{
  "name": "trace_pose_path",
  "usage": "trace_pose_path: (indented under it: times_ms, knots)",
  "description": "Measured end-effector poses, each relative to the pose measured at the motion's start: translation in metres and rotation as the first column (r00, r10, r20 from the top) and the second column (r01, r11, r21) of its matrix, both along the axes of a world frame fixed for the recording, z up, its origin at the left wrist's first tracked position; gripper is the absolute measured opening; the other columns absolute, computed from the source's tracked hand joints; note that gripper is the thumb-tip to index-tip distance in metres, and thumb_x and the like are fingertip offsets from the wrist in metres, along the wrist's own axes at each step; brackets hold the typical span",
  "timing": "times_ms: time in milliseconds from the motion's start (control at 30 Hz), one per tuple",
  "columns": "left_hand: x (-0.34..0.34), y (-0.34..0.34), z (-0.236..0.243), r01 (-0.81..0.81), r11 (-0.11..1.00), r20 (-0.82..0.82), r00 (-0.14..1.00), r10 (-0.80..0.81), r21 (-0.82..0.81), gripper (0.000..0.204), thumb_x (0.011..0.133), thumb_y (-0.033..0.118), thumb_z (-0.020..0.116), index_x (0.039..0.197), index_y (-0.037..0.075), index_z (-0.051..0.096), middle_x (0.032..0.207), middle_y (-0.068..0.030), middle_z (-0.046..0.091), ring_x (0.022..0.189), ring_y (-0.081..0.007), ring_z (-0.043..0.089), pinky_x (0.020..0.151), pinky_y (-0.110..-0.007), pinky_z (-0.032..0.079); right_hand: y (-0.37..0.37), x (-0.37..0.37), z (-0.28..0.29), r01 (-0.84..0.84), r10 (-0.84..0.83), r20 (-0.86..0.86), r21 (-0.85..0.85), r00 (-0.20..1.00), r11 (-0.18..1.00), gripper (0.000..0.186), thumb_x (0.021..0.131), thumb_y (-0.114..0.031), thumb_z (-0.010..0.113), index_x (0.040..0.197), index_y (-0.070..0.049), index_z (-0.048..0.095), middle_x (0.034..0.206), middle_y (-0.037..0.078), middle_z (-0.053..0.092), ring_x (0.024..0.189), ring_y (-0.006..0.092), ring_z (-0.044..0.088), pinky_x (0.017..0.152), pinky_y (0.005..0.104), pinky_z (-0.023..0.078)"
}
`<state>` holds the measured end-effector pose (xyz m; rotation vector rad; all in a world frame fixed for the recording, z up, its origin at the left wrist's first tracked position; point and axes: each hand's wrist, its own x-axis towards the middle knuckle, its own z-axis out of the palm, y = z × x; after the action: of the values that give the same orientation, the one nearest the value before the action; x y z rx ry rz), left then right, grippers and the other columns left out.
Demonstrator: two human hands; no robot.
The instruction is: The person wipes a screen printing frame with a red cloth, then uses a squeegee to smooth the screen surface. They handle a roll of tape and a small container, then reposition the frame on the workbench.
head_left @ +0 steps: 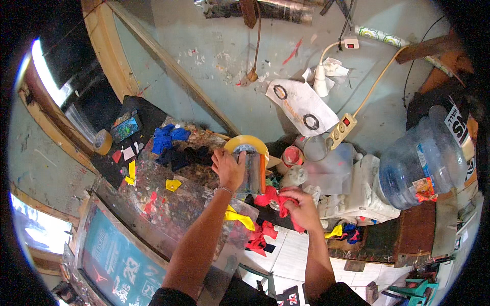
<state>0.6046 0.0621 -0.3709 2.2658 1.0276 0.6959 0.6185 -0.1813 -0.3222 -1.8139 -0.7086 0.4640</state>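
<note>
I'm working a crumpled red cloth point(266, 198) in my right hand point(303, 210), fingers pinched, just beside a grey orange-edged block point(253, 176) under my half-curled left hand point(229, 172), grip unclear, so steadiness next imo.

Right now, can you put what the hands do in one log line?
Left hand: at grey rectangular piece with orange edge | Right hand: holding crumpled red cloth | Nearby: round yellow tape roll, crumpled blue cloth
</note>
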Motion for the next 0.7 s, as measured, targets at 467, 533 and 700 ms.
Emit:
trace_pose_path:
  times_ms: [467,533,700]
  knots:
    - [-0.008,0.005,-0.001,0.087,0.988,0.083,0.992,-0.098,0.126,0.055,0.088,0.042,0.064,0.116,-0.003,0.051,0.124,-0.0168,0.043,0.117,-0.0369,0.038,0.096,-0.053,0.031,0.121,0.040,-0.028,0.320,-0.333,0.580,0.129,0.744,0.939,0.027,0.078,0.003,0.063,0.104,-0.004,0.068,0.097,0.019,0.062,0.085,0.0378,0.063,0.077,0.0447,0.052]
    - [-0.010,0.004,0.001,0.072,0.987,0.082,0.993,-0.085,0.144,0.055,0.088,0.042,0.064,0.117,-0.002,0.050,0.124,-0.0164,0.042,0.116,-0.0369,0.039,0.095,-0.053,0.032,0.132,0.049,-0.025,0.344,-0.350,0.581,0.126,0.735,0.931,0.025,0.079,0.002,0.063,0.103,-0.004,0.068,0.094,0.019,0.062,0.084,0.0385,0.062,0.077,0.0451,0.051]
    - [-0.017,-0.009,0.014,0.025,0.975,0.175,0.982,-0.065,0.219,0.045,0.088,0.037,0.065,0.107,-0.003,0.054,0.112,-0.0180,0.051,0.108,-0.0380,0.046,0.091,-0.051,0.036,0.125,0.105,-0.041,0.453,-0.534,0.532,0.287,0.657,0.844,0.025,0.080,-0.001,0.064,0.105,-0.004,0.069,0.094,0.024,0.066,0.079,0.0406,0.062,0.073,0.0441,0.050]
